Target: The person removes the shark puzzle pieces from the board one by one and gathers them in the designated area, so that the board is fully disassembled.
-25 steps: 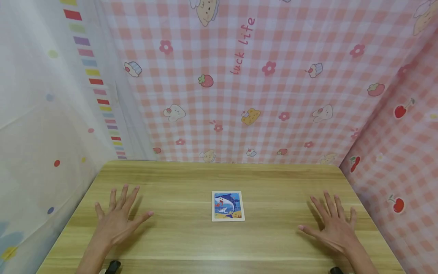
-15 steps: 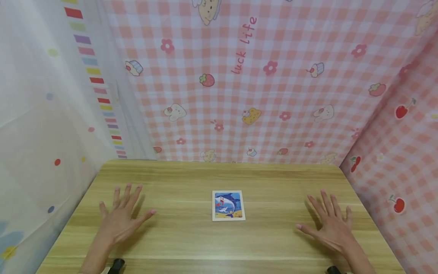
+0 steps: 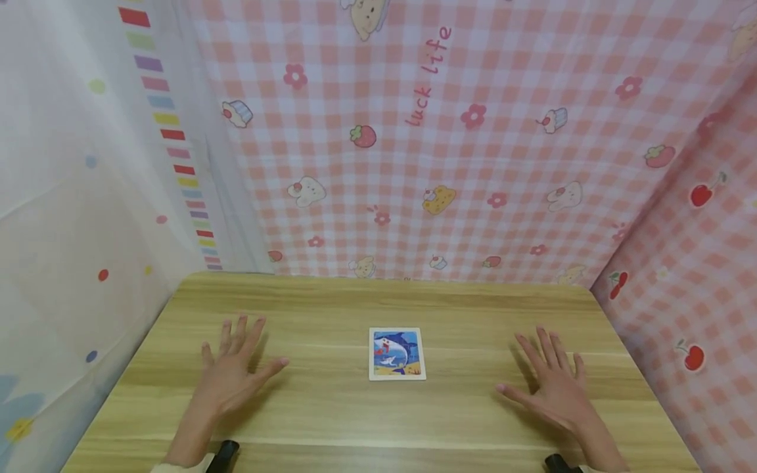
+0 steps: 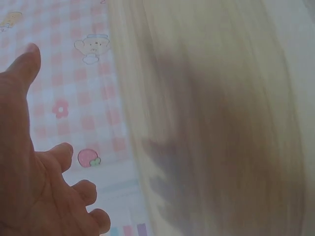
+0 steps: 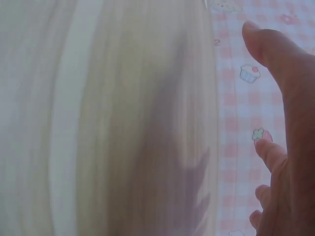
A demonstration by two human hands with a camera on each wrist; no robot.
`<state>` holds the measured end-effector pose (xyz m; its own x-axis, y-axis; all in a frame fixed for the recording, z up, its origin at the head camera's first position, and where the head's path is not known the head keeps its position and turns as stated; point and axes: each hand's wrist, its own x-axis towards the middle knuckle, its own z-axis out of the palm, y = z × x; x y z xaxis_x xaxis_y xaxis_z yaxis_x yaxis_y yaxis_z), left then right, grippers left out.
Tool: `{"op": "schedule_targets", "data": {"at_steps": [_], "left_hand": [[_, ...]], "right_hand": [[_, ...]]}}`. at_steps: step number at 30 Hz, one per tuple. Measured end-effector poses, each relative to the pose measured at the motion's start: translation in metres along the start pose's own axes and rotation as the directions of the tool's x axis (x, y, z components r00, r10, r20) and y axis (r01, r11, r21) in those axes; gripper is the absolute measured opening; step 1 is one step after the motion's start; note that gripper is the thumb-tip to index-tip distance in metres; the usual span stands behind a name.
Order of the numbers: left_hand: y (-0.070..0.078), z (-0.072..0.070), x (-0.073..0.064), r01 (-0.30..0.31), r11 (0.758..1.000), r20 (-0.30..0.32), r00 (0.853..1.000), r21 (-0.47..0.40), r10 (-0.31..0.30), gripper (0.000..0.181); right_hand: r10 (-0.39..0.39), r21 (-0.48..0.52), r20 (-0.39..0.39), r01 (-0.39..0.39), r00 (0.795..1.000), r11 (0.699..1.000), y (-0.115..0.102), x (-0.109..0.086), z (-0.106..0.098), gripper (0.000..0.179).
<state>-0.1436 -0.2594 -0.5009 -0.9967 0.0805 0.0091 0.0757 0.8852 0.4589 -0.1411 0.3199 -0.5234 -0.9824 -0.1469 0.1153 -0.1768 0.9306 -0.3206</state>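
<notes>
A small square picture puzzle (image 3: 397, 355) with a white frame lies flat near the middle of the table, showing a blue dolphin-like sea animal over yellow sand. To its left is my left hand (image 3: 233, 378), fingers spread and holding nothing, its shadow falling on the wood. On the other side my right hand (image 3: 556, 387) has its fingers spread too, with nothing in it. Both hands are apart from the puzzle. The left wrist view shows the thumb and fingertips of the left hand (image 4: 39, 187); in the right wrist view the right hand (image 5: 290, 132) looks much the same.
The light wood table (image 3: 331, 420) has rounded far corners. Behind it hangs a pink checked curtain (image 3: 390, 171) with cartoon prints. A whitish dotted cloth (image 3: 53, 217) closes the left side, and a checked cloth with cherries (image 3: 704, 282) the right. Black straps sit at both wrists.
Both hands have moved inward, the left to the right and the right to the left, closer to the puzzle. The puzzle stays in place while the head view shifts slightly.
</notes>
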Motion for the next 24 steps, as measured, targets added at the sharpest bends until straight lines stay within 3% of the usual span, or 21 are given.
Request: {"op": "schedule_targets", "data": {"at_steps": [24], "left_hand": [[0.037, 0.035, 0.017, -0.051, 0.996, -0.027, 0.998, -0.07, 0.049, 0.092]], "right_hand": [[-0.135, 0.134, 0.009, 0.132, 0.991, 0.982, -0.052, 0.034, 0.027, 0.106]]}}
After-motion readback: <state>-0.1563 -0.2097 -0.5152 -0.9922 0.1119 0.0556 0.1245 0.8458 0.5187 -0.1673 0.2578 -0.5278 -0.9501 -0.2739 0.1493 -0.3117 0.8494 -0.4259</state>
